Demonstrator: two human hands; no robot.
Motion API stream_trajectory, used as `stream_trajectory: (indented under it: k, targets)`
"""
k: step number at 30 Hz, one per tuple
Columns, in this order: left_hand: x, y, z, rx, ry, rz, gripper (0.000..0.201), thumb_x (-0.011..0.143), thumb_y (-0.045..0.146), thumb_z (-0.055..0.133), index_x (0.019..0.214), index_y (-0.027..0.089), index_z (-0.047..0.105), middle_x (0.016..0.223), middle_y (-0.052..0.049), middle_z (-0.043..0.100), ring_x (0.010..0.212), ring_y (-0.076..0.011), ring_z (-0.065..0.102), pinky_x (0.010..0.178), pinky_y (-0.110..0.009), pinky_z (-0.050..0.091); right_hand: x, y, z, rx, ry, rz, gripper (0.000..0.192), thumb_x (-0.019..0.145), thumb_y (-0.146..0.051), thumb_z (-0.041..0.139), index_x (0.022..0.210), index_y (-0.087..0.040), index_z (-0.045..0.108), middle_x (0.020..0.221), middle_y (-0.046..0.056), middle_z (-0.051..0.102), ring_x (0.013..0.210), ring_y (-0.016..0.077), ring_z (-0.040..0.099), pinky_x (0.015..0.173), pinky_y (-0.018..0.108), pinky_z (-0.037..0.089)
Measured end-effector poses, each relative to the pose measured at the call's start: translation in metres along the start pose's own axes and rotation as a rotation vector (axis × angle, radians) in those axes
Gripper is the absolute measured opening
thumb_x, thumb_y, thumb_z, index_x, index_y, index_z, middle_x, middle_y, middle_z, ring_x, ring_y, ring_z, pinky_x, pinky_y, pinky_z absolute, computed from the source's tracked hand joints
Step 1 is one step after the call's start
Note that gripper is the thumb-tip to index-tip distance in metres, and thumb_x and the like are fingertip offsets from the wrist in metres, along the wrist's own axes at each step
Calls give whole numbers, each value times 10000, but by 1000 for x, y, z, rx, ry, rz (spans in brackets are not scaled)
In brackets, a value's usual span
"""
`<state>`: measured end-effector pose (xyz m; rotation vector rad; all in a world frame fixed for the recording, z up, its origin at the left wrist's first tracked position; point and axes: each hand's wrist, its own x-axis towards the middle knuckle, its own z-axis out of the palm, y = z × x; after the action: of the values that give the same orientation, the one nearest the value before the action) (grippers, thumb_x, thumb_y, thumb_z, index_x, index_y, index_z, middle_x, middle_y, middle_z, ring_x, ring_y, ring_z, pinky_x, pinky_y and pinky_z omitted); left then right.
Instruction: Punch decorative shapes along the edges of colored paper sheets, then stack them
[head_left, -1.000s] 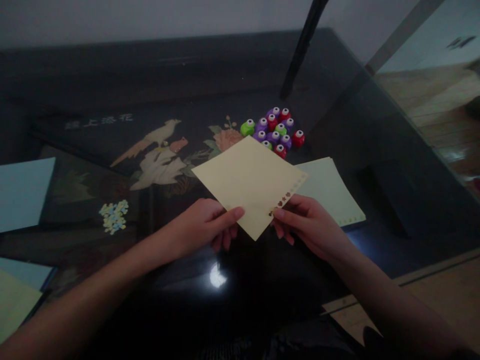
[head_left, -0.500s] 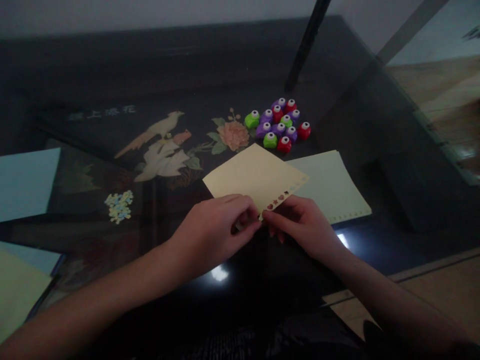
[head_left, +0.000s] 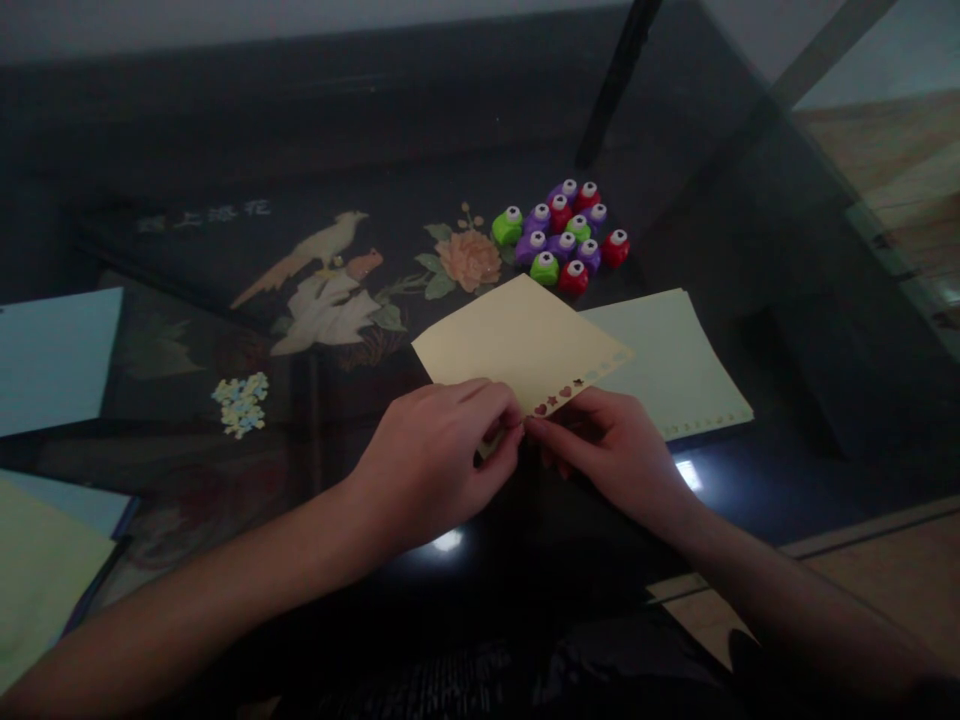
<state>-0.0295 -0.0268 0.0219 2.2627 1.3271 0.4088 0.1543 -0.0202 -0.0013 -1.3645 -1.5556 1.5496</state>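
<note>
Head view: both hands have closed in on the near corner of the yellow sheet (head_left: 525, 340), which now lies lower over the table (head_left: 225, 150). The left hand (head_left: 442, 455) and right hand (head_left: 607, 450) each grip it by pinching. Beyond lie small punches (head_left: 562, 235); a green sheet (head_left: 667, 360) sits right.

The scene was dim and underexposed, colours muted and grainy. Two small glare spots lay on the glossy dark tabletop (head_left: 225, 130), one just below the left hand (head_left: 439, 455) and one right of the right hand (head_left: 615, 455). Daylight brightened the far right. Forearms near the bottom edge looked stretched and soft.
</note>
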Motion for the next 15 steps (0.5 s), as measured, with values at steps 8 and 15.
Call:
stream_trajectory:
  k: [8,15]
  targets:
    - [-1,-1,1,47,25,79,133,879,193,488,813,168,601,719,-4,607,630,-124,526,587,-243,384,1,-1,0,75,-13,0,133,773,-286,669,712,-175,631,563,-28,611,461,80,527,430,215,416]
    - [-2,0,2,113,101,175,147,893,185,495,818,167,620,688,-2,596,619,-129,517,592,-255,381,-1,-1,0,217,-36,83,130,735,-257,708,697,-169,621,523,-45,588,431,72,512,412,204,403]
